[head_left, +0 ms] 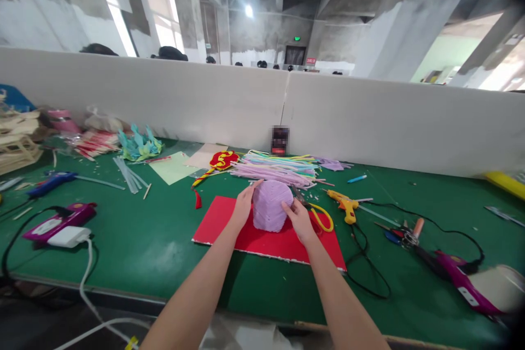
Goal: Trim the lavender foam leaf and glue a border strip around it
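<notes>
A lilac panel (271, 206) of pipe cleaners laid in V-shaped rows is held between my two hands, over the red board (217, 219). My left hand (245, 205) grips its left edge, with the fingers partly hidden along the side. At the right edge, my right hand (298, 217) pinches the panel, thumb and fingers on its lower right. Just beyond lies a pile of pastel pipe cleaners (274, 169). Beside my right hand rests a tool with a yellow looped handle (324, 219), partly covered by that hand.
A yellow glue gun (346, 206) and its black cord lie to the right, near scissors (408, 236) and a purple power strip (461, 279). Leftward are a blue glue gun (51, 183), another power strip (61, 224) and a red-yellow ornament (223, 159). A white partition (184, 101) stands behind.
</notes>
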A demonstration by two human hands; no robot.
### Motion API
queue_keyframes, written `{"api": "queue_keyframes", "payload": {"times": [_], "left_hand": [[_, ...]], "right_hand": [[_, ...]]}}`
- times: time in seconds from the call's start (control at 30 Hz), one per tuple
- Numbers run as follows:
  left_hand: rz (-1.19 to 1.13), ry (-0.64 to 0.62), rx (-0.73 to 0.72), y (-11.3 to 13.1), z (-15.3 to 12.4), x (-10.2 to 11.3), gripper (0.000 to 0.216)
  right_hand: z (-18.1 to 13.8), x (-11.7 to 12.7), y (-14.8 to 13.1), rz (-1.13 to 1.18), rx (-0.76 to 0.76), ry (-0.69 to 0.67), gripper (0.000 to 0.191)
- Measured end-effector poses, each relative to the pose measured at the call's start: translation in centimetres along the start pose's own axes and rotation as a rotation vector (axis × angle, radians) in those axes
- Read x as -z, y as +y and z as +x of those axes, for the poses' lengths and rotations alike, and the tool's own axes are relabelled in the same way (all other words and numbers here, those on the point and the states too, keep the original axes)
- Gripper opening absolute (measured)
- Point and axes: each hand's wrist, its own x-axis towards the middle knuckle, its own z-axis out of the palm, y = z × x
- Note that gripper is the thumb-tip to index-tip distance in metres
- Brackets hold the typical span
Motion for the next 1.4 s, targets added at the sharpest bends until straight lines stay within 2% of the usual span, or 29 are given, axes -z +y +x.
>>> {"api": "queue_keyframes", "payload": {"times": [0.1,0.3,0.57,0.67,0.77,0.87,0.97,1.2,1.4], "left_hand": [[0.032,0.011,-0.046,-0.1,0.1,-0.1,0.037],[0.063,0.021,-0.053,0.0,0.1,-0.1,0.041],[0.063,0.024,-0.035,-0.3,0.5,-0.3,0.032],[0.032,0.068,-0.007,-1.6,0.9,0.2,0.037],[-0.043,0.157,0.041,-3.1,1.4,0.8,0.031],[-0.161,0.238,0.081,-4.1,1.7,1.2,0.027],[-0.325,0.279,0.129,-4.1,1.9,1.7,0.026],[-0.656,0.249,0.268,-2.6,1.5,3.1,0.023],[-0.803,0.211,0.305,-2.7,1.6,3.0,0.028]], "right_hand": [[0.1,0.0,0.1,-0.005,0.003,-0.017,0.041],[0.0,0.0,-0.1,-0.035,0.006,-0.029,0.043],[0.0,0.0,-0.2,-0.18,0.028,-0.001,0.042],[0.0,0.1,-0.2,-0.3,0.049,0.084,0.045],[-0.2,0.6,-0.6,-0.445,0.09,0.247,0.047],[-0.7,1.3,-1.1,-0.639,0.13,0.425,0.039],[-1.2,2.2,-1.3,-0.862,0.115,0.504,0.027],[-2.1,3.7,-1.3,-1.223,-0.007,0.457,0.028],[-1.8,6.0,-1.1,-1.323,0.049,0.267,0.033]]}}
